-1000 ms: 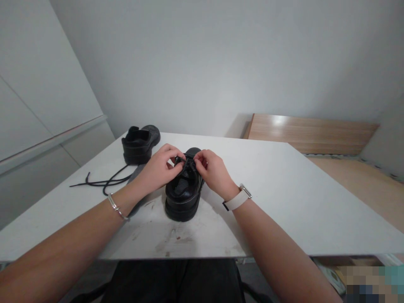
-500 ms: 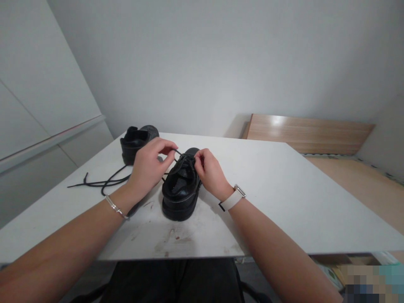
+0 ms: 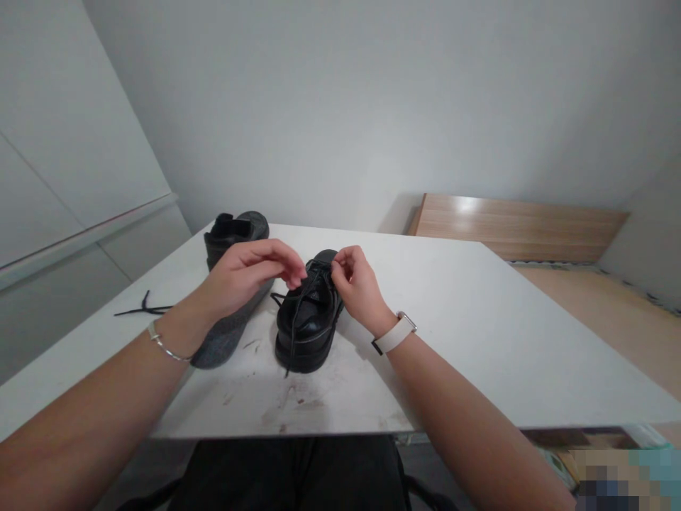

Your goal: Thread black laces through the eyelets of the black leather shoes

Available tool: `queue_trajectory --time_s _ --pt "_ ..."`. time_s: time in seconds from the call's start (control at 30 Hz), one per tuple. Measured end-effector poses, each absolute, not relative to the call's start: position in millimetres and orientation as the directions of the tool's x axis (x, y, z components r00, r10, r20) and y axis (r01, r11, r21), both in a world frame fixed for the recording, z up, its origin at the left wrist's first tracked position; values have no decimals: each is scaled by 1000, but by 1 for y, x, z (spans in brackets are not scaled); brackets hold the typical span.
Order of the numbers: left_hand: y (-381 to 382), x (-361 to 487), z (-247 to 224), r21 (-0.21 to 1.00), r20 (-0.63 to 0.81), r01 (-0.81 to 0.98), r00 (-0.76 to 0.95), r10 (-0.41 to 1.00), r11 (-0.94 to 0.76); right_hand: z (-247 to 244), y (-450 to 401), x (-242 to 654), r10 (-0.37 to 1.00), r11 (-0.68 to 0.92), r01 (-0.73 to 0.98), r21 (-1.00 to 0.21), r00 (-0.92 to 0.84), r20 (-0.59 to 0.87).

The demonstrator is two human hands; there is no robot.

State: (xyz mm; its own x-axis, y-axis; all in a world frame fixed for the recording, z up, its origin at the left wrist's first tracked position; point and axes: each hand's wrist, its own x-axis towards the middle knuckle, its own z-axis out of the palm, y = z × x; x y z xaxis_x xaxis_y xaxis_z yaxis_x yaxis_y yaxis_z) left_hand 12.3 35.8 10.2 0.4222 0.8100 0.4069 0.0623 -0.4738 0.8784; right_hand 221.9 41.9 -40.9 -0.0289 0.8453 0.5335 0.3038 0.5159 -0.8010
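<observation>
While lace adjustment appears in hand, one black shoe (image 3: 306,353) sits at the person's twelve o'clock, right hand (image 3: 360,289) pinching its lace (image 3: 294,328), left hand (image 3: 239,275) loosely curled at the shoe's ten o'clock, hold indeterminable, further drawing calling for precise fingertip grip.

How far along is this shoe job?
If it's lacing: the lace already crosses the front of the near shoe. In hand: the right hand pinches at it; the left hand is close, grip unclear. Probably left: tying the loose end over the heel, and fitting the grey insole lying outside.
</observation>
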Motion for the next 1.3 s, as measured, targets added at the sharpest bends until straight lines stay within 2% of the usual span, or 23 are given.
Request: queue_trajectory --time_s 0.1,0.23,0.33,0.5,0.63,0.77,0.83,0.9,0.97,1.03,1.17,1.3 --pt "41 23 0 749 495 292 351 795 -595 -37 40 217 862 507 132 -852 -45 506" --pt "50 32 -13 594 510 416 467 722 -689 -28 35 216 879 455 -29 -890 -141 455" --pt "51 34 -16 568 508 420 498 702 -708 -18 29 219 866 470 -101 -877 -139 480" --pt "49 35 -15 594 494 416 486 721 -688 1 12 222 826 515 -201 -833 -141 545" --pt "49 39 -17 619 524 436 391 757 -654 15 1 227 824 545 -160 -823 -76 561" --pt "46 38 -12 730 519 283 363 774 -622 11 11 239 830 548 -97 -831 -55 554" --pt "43 37 -7 749 510 205 429 746 -630 0 23 244 845 534 38 -844 -37 533" --pt "43 35 -5 747 512 180 458 726 -641 -13 36 247 857 504 246 -828 -21 515" --pt "46 35 -7 740 520 239 390 760 -629 -25 46 247 866 467 434 -771 -48 498" --pt "51 35 -13 745 491 337 307 815 -576 -32 50 246 871 451 526 -721 -82 485" --pt "61 35 -23 756 393 429 306 867 -494 -35 50 241 862 452 540 -710 -61 503" --pt "63 34 -22 742 416 432 300 858 -512 -35 49 240 847 451 580 -679 -38 530"
